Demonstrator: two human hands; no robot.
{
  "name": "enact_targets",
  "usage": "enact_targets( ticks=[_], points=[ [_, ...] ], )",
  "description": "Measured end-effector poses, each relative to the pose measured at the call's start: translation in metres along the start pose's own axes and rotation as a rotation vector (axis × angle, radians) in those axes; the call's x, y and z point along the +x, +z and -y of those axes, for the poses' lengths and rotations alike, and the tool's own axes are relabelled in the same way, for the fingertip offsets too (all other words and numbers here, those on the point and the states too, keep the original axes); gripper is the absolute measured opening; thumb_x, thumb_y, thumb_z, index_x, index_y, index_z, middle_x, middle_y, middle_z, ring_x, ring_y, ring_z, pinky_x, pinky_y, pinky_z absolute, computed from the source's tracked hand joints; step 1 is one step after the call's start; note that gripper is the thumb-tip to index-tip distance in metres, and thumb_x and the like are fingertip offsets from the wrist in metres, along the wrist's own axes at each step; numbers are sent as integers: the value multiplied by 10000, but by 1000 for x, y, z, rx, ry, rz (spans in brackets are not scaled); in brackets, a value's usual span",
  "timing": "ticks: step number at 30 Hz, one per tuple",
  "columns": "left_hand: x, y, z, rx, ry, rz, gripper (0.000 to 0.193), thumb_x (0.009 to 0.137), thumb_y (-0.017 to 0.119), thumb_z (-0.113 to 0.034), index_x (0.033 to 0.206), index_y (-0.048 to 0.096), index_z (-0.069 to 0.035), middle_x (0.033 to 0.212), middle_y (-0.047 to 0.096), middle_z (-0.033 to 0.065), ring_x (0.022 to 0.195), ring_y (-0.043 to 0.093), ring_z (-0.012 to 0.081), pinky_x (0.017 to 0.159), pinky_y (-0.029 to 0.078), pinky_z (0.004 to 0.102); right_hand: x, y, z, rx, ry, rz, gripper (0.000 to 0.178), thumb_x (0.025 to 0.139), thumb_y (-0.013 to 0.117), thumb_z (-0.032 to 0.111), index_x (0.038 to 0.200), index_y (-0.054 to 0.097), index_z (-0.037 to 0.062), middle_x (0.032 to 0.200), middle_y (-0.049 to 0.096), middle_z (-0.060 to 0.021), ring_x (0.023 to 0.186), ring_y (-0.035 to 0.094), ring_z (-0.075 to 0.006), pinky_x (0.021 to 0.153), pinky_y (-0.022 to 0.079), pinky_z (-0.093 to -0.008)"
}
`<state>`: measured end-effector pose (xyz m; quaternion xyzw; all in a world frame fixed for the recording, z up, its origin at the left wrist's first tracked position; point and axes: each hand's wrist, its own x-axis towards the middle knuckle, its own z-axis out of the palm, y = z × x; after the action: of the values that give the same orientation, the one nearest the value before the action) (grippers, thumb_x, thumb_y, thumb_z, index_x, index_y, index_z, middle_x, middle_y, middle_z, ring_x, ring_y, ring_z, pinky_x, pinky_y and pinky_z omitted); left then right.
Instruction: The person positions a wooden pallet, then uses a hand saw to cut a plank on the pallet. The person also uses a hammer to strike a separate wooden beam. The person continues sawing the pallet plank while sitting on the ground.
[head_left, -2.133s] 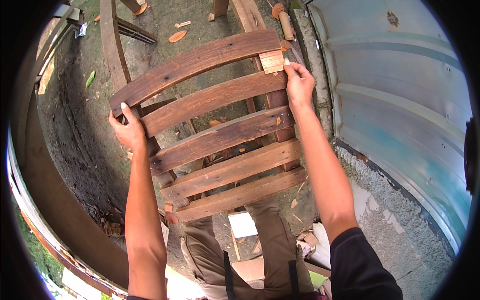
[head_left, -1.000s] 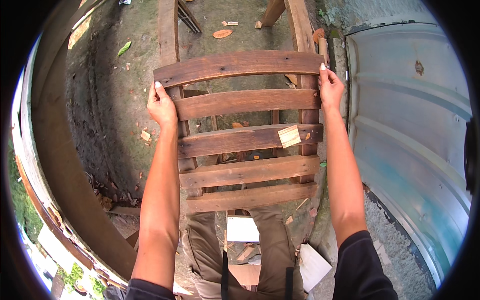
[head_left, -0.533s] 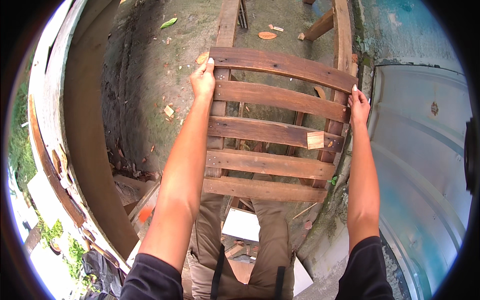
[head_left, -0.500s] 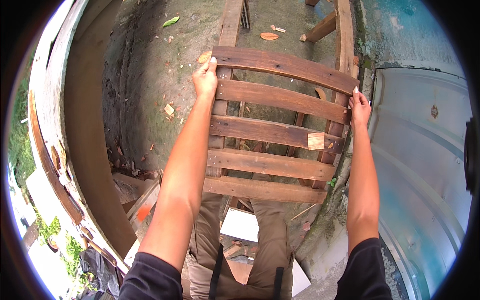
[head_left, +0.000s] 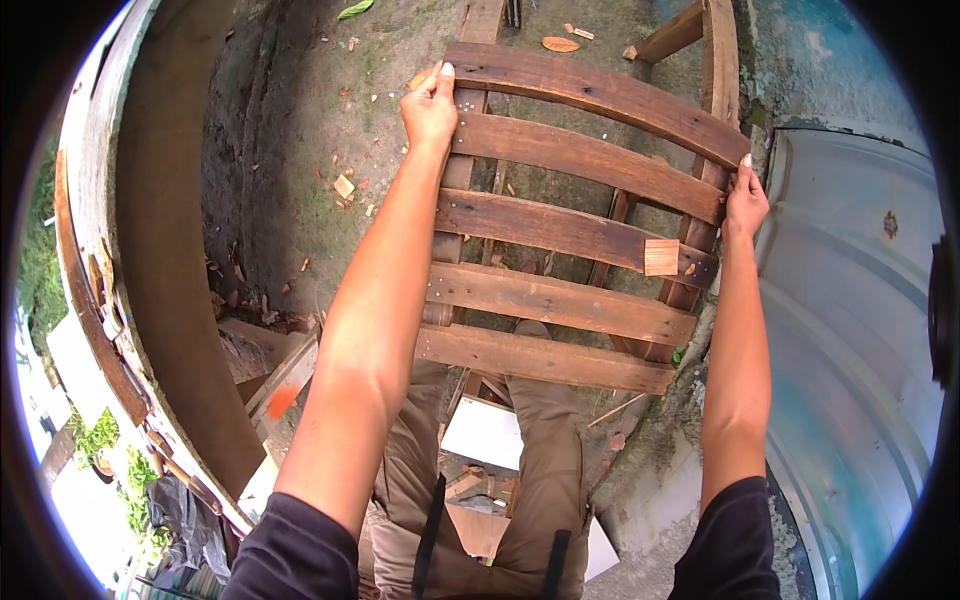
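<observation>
A row of dark brown wooden slats lies across two long rails in front of me, with gaps between the slats. Both hands are at the ends of the far slat [head_left: 590, 100]. My left hand [head_left: 430, 112] grips its left end, thumb on top and fingers closed beneath. At the right end, my right hand [head_left: 745, 200] pinches the slat's tip between thumb and fingers. A small pale wood block [head_left: 661, 257] rests on the middle slat [head_left: 545, 228], near its right end. The left rail [head_left: 483, 22] and right rail [head_left: 720, 70] run away from me under the slats.
Corrugated metal sheeting [head_left: 850, 290] stands close on the right. A tall curved brown board [head_left: 165, 260] is at the left. Leaves and wood chips are scattered over the mossy concrete ground [head_left: 320, 120]. A white panel [head_left: 482, 432] lies low between my legs.
The far slat has shifted up and to the right in the picture, with both hands on it. The other slats, the rails and the small block have shifted rightward in view too.
</observation>
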<state>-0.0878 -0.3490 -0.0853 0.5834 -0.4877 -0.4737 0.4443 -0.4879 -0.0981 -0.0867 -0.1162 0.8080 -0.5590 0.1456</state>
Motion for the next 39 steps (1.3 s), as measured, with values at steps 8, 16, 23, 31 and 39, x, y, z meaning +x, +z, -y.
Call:
enact_targets(
  ticks=[8,16,23,31,39],
  points=[
    [2,-25,-17,-19,-137,67,532,1064,630,-343,1452,565,16,1465,599,149,1288,592,206,1088,462,349,0,-8,28,85,90,-7,629,1013,661,546,1193,737,-52,982,700,-17,812,548,-76,742,462,-253],
    [-117,-167,-115,-202,-307,32,301,1064,640,-310,1079,696,-15,1045,757,118,942,729,185,840,584,323,-179,-18,84,76,13,100,227,967,797,233,957,683,38,840,661,4,730,559,-56,676,461,-204],
    [-229,-311,-214,-59,-162,-153,254,1067,624,-148,850,614,-16,814,689,73,784,664,137,779,549,320,-423,55,192,193,308,580,240,1055,674,240,940,667,29,759,640,8,667,576,-50,640,478,-213],
    [-236,-473,-293,-57,124,-657,102,1062,607,-85,1015,639,-1,988,695,72,901,662,128,832,549,304,-535,175,288,183,-53,1179,273,1072,624,190,913,694,-20,794,668,-36,700,616,-88,666,518,-259],
    [-221,-679,-300,701,5,-885,273,995,650,-115,1247,672,-14,1218,669,160,1161,630,259,984,503,378,-598,255,387,183,-377,1426,206,1063,625,167,1005,697,-18,799,680,-45,737,636,-104,675,483,-261]
  ],
)
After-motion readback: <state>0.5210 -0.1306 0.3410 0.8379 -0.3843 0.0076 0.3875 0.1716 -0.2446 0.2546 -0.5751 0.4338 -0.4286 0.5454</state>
